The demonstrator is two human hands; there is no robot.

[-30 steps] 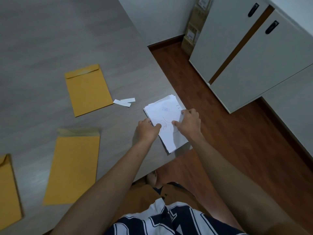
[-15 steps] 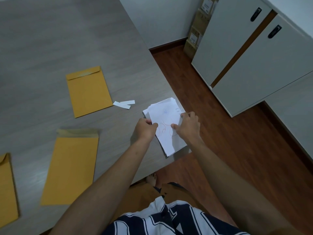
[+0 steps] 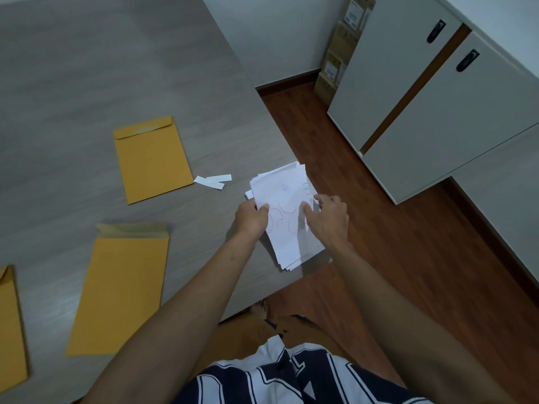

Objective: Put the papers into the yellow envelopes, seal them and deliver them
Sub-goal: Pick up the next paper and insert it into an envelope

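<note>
A stack of white papers with red scribbles lies at the right edge of the grey table. My left hand pinches the top sheets at their left side. My right hand pinches them at the right side. The top sheets are tilted and lifted a little off the stack. Three yellow envelopes lie on the table: one with its flap down at the middle, one with its flap open nearer me, and one cut off by the left edge.
Two small white paper strips lie between the middle envelope and the papers. White cabinets stand to the right over a brown wooden floor. Cardboard boxes are stacked against the far wall.
Both hands have drawn the top sheets up and turned them more upright over the stack. The envelopes have not moved.
</note>
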